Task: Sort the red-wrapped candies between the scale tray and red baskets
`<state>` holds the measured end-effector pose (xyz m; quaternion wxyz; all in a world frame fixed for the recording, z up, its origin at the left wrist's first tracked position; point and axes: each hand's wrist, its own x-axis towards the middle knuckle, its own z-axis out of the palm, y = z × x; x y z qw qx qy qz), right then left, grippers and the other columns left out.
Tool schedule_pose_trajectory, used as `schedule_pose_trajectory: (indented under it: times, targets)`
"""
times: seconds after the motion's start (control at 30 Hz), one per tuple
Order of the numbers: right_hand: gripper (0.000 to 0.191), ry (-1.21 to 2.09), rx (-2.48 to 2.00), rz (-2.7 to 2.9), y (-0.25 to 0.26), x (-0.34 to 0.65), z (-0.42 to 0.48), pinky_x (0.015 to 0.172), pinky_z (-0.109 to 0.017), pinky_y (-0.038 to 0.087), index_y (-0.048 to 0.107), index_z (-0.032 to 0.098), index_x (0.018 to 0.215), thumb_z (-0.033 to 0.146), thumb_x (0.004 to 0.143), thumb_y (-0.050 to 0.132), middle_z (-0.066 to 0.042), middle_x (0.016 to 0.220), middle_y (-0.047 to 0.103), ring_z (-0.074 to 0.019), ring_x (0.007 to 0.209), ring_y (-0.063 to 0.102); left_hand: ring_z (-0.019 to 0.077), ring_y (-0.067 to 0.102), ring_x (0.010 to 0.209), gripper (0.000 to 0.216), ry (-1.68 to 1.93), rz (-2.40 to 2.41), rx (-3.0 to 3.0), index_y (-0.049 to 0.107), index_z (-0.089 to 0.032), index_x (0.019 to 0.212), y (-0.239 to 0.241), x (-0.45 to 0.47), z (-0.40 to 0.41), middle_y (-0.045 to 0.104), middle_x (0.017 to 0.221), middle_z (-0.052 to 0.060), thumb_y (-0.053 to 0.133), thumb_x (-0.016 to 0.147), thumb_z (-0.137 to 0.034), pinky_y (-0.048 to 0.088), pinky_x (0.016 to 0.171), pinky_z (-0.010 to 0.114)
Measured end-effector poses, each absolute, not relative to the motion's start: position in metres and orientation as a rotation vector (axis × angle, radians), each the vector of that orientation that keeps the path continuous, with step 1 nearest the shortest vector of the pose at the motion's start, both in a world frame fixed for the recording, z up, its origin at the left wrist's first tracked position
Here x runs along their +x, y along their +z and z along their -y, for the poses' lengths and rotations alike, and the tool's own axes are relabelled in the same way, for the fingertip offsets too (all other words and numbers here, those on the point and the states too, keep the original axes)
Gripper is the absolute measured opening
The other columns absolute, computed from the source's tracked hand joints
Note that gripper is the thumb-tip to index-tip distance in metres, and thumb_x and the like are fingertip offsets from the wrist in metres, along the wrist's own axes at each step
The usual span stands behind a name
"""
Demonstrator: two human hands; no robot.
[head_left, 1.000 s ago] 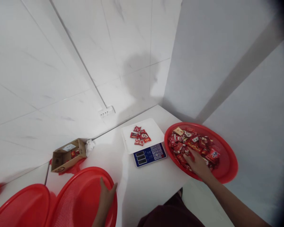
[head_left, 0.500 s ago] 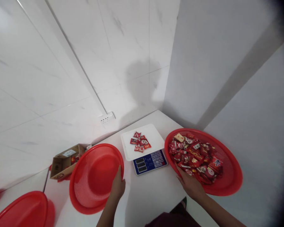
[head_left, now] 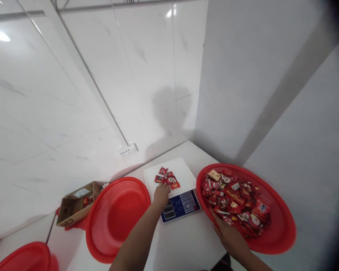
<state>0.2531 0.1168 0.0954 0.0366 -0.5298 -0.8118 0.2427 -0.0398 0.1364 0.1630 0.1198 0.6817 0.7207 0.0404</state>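
My left hand [head_left: 161, 195] reaches over the white pan [head_left: 183, 171] of a digital scale, its fingers curled down on a red candy packet that they mostly cover. Several other red candy packets [head_left: 171, 179] lie just beyond the fingertips on the pan. Below the pan shows the scale's blue keypad panel [head_left: 183, 206], partly behind my left hand. My right hand [head_left: 228, 233] grips the near left rim of a red plastic basket [head_left: 282, 226], heaped with small wrapped candies [head_left: 234, 199]. This basket is tilted and overhangs the table's right side.
A red basket [head_left: 100, 222] with nothing in it stands left of the scale, beside my left forearm. Behind it is an open cardboard box [head_left: 76, 210] with red packets inside. Another red basket [head_left: 25, 259] is at the lower left. Walls with a socket [head_left: 127, 151] border the table.
My left hand has left the rim of the left basket and moved right onto the packets on the scale. My right hand keeps hold of the full basket. The view has tilted up slightly.
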Motion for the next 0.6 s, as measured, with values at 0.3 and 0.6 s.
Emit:
schedule_pose_trajectory:
  times: [0.3,0.6]
  targets:
    - [0.052,0.723,-1.62,2.477,0.09,0.254,-0.117,0.085,-0.037,0.046,0.036,0.015,0.135,0.029,0.087,0.024,-0.011,0.119,0.06,-0.0237,0.103,0.059,0.0192,0.054,0.098,0.027,0.055,-2.274,1.881,0.054,-0.016,0.105,0.159,-0.051,-0.131,0.06,0.1,0.008,0.047,0.08,-0.012,0.041,0.083,0.031]
    - [0.053,0.705,-1.622,2.477,0.084,0.256,-0.117,0.082,-0.039,0.049,0.036,0.014,0.135,0.033,0.087,0.022,-0.012,0.119,0.06,-0.0248,0.102,0.06,0.0265,0.041,0.117,0.042,0.174,-2.641,1.663,0.045,-0.015,0.12,0.183,-0.099,-0.091,0.048,0.126,0.013,0.036,0.079,-0.009,0.032,0.097,0.041]
